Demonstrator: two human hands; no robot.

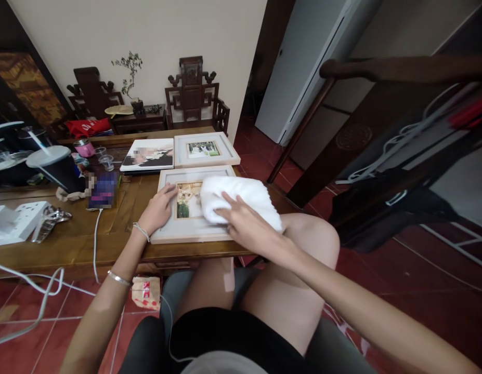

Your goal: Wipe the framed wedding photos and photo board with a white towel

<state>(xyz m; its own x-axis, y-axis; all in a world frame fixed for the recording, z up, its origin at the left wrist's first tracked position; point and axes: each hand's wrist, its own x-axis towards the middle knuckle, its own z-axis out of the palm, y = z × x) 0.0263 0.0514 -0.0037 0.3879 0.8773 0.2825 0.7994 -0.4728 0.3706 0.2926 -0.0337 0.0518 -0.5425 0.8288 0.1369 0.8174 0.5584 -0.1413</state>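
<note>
A pale wooden picture frame (168, 234) with a photo under glass lies flat at the near edge of the wooden table (77, 244). My left hand (158, 208) rests on the frame's left side, fingers spread flat and holding nothing. A folded white cloth (244, 195) lies on the right half of the frame. My right hand (244, 226) presses down on the cloth's near edge with its fingers stretched out over it.
Behind the frame lie a second framed photo (206, 149) and a frameless print (147, 155). A dark cup with lid and straw (55, 166), a phone (103, 191) on a white cable, a power strip (24, 215) and small glasses sit on the left. Carved chairs stand by the wall.
</note>
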